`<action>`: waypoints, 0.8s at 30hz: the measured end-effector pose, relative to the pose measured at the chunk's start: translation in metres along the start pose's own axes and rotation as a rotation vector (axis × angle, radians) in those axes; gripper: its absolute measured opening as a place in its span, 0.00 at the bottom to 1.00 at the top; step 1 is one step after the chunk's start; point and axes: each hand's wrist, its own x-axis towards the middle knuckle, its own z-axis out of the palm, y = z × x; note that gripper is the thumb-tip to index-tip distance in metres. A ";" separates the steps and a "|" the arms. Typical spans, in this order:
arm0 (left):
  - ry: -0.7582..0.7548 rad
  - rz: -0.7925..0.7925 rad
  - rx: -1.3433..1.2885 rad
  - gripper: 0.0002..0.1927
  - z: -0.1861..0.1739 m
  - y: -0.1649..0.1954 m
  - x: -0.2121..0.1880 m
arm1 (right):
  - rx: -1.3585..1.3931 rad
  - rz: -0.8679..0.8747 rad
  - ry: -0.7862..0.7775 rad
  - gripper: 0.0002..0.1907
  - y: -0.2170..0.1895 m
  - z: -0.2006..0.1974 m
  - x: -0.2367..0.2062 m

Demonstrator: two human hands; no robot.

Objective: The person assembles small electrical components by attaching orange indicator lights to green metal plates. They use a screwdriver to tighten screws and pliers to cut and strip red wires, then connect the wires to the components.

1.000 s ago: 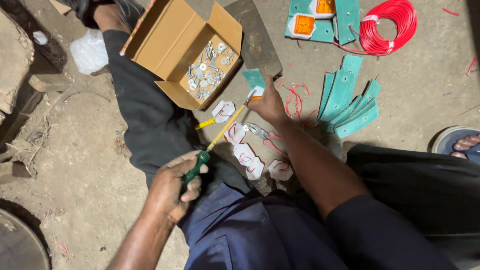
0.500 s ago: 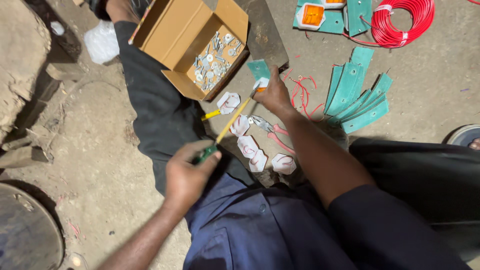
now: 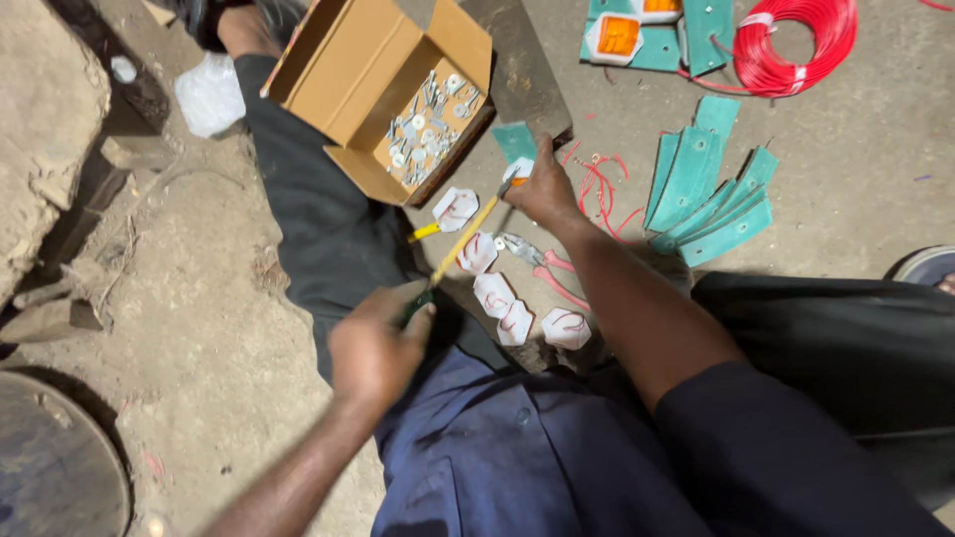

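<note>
My left hand point(image 3: 376, 345) grips the green handle of a screwdriver point(image 3: 460, 244) with a yellow shaft. Its tip reaches a small white fitting with an orange part point(image 3: 518, 170), which my right hand point(image 3: 544, 188) holds down on the ground. Several white hexagonal fittings point(image 3: 497, 295) with red wire lie between my legs. Pliers with pink handles point(image 3: 535, 260) rest beside them, just under my right wrist.
An open cardboard box point(image 3: 373, 80) holds several screws and washers. Teal plastic strips point(image 3: 706, 194) lie to the right, a coil of red wire point(image 3: 793, 47) at top right. A white bag point(image 3: 209, 93) and rubble lie left. A shoe shows at the right edge point(image 3: 927, 267).
The view has shifted a little. My left hand has turned on the screwdriver handle and sits slightly further right; my right hand stays on the fitting.
</note>
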 end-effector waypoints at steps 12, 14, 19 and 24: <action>-0.166 -0.042 0.144 0.15 -0.001 -0.015 0.001 | -0.027 0.047 0.004 0.45 0.000 -0.002 0.003; -0.162 0.038 0.156 0.15 -0.001 -0.016 0.007 | -0.058 0.039 0.013 0.44 -0.003 -0.003 0.002; -0.045 -0.968 -0.774 0.15 0.019 0.011 -0.011 | -0.088 -0.031 0.051 0.42 -0.005 -0.004 -0.001; -0.071 -1.058 -0.767 0.16 0.023 0.004 -0.026 | -0.051 0.039 -0.018 0.43 -0.005 -0.011 -0.004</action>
